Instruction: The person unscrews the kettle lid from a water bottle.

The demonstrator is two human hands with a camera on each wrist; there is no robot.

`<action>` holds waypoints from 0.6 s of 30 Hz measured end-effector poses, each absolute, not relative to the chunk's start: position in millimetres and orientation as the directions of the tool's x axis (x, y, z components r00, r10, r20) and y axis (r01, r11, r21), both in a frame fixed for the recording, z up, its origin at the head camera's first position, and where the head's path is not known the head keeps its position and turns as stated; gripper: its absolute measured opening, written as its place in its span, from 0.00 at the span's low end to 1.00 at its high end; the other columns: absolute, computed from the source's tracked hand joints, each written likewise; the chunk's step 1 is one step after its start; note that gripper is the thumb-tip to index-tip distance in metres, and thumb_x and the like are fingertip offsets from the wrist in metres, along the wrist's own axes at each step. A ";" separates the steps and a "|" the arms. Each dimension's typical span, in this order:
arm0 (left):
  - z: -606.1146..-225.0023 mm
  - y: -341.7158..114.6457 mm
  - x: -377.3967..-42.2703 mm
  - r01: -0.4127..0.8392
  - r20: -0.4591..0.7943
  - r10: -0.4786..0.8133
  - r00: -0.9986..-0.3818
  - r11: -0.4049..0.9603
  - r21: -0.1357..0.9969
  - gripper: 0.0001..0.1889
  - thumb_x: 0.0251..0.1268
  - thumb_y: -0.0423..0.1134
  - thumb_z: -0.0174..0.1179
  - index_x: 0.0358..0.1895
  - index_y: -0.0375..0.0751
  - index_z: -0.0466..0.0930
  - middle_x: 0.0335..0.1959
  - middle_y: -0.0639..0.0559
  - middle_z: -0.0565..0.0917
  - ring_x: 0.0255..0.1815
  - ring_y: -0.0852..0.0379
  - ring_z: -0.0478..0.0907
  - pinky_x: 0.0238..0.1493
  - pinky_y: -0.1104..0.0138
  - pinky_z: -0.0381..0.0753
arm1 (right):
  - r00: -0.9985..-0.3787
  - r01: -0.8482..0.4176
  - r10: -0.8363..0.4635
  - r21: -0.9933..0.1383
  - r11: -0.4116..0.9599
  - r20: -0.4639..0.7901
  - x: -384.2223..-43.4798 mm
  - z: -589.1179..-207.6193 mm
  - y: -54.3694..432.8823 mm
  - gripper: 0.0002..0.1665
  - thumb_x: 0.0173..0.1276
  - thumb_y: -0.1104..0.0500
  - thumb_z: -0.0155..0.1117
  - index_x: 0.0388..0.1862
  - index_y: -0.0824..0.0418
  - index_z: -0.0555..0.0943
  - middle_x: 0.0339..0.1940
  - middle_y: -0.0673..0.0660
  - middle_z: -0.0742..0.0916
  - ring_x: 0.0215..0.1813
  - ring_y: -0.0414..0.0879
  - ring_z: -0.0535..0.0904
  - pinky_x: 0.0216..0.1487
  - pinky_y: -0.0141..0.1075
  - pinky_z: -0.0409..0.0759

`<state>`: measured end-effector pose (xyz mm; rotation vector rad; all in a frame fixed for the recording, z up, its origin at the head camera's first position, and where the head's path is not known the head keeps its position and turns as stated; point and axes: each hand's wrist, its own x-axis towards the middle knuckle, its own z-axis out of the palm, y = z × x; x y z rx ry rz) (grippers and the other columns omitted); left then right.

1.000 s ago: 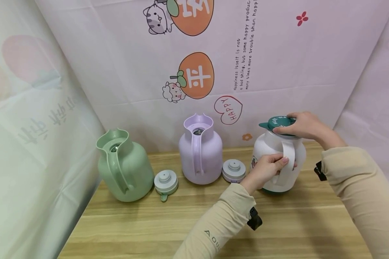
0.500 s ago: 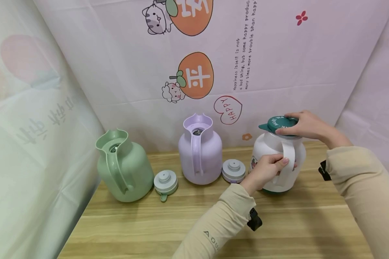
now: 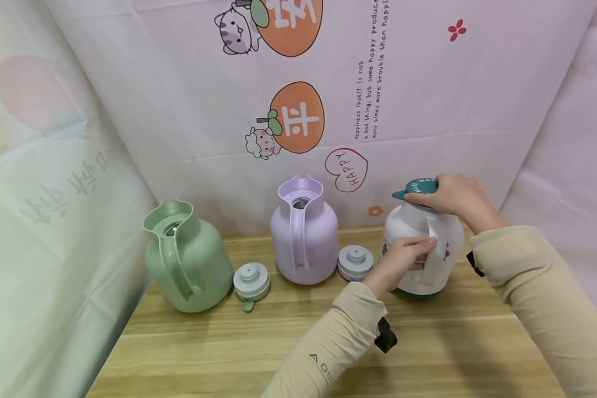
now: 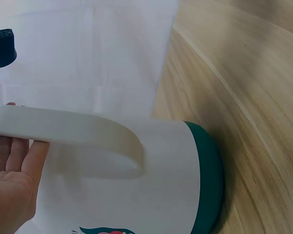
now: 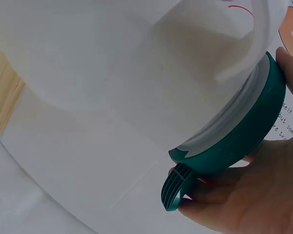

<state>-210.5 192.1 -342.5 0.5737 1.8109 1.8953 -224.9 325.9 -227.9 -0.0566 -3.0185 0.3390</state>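
Observation:
At the right of the head view stands a white thermos jug (image 3: 400,224) with a green base. On its neck sits a dark green lid (image 3: 420,187), whose pointed spout faces left. My right hand (image 3: 460,199) grips this lid from the right; in the right wrist view, fingers curl about its green rim (image 5: 234,141), near a ribbed tab (image 5: 175,187). My left hand (image 3: 400,262) holds the jug's handle (image 4: 78,127), thumb along it and fingers passing behind. Part of the lid is covered by the right hand.
Left of the white jug stand a lilac jug (image 3: 310,237) and a green jug (image 3: 204,265), both lidless and upright. Grey stoppers (image 3: 355,260) lie beside them, the other stopper (image 3: 251,281) showing a green tab. A printed cloth (image 3: 204,110) hangs behind the wooden table (image 3: 219,354).
My right hand has turned on the green lid, its wrist and sleeve swinging left. The left thumb lies straighter on the handle. The whole view has shifted slightly.

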 end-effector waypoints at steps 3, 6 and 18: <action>-344.6 192.0 -211.5 -0.021 -0.009 0.601 -0.799 -0.014 1.000 0.20 0.73 0.48 0.50 0.55 0.37 0.80 0.51 0.43 0.85 0.50 0.56 0.83 0.49 0.70 0.82 | -0.994 0.033 0.057 -0.241 0.970 0.094 -227.0 -228.5 328.0 0.51 0.61 0.31 0.56 0.54 0.80 0.69 0.48 0.79 0.78 0.47 0.69 0.73 0.43 0.57 0.71; -346.3 192.8 -212.2 0.017 0.008 0.619 -0.786 0.009 1.000 0.21 0.73 0.50 0.49 0.54 0.40 0.81 0.50 0.46 0.86 0.48 0.61 0.83 0.46 0.73 0.81 | -0.997 0.019 0.040 -0.272 0.962 0.070 -231.3 -228.3 332.2 0.53 0.60 0.33 0.58 0.60 0.81 0.66 0.52 0.81 0.75 0.50 0.70 0.72 0.45 0.57 0.74; -347.8 185.4 -221.9 0.091 0.054 0.653 -0.756 0.024 0.996 0.21 0.75 0.51 0.45 0.56 0.44 0.81 0.50 0.47 0.86 0.46 0.68 0.82 0.46 0.75 0.80 | -0.988 -0.087 -0.137 -0.474 0.876 -0.073 -242.5 -228.7 353.9 0.55 0.64 0.42 0.62 0.74 0.72 0.48 0.68 0.80 0.61 0.63 0.71 0.62 0.59 0.65 0.66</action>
